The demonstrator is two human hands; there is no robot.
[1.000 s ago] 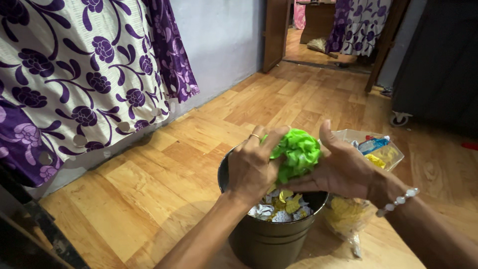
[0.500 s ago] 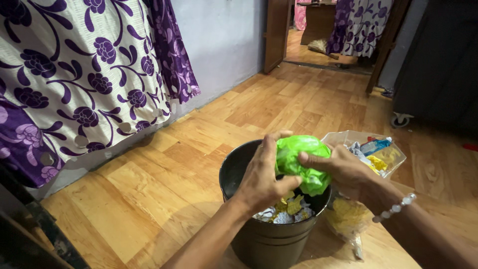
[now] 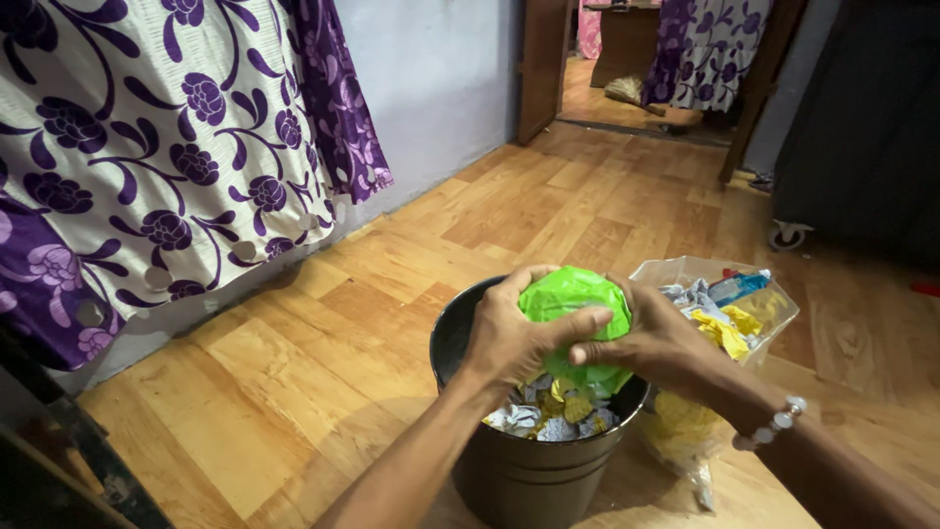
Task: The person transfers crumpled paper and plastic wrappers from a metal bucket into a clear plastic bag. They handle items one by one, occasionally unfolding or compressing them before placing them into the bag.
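Observation:
Both my hands squeeze a crumpled bright green plastic bag (image 3: 573, 299) into a ball right over a dark metal bucket (image 3: 524, 470). My left hand (image 3: 514, 333) wraps the ball from the left, its thumb across the front. From the right, my right hand (image 3: 656, 343) presses on the ball; a white bead bracelet sits on that wrist. Inside the bucket lie crumpled grey and yellow wrappers (image 3: 548, 416), partly hidden by my hands.
A clear plastic bag (image 3: 725, 313) stuffed with yellow, grey and blue wrappers lies on the wooden floor (image 3: 323, 333) just right of the bucket. A purple-flowered curtain (image 3: 166, 157) hangs along the left wall. An open doorway (image 3: 636, 59) lies beyond, a dark wheeled cabinet (image 3: 862, 127) at right.
The green bag was loose and puffy between my hands; I have pressed it into a tighter ball and my hands have closed further around it, slightly lower over the bucket.

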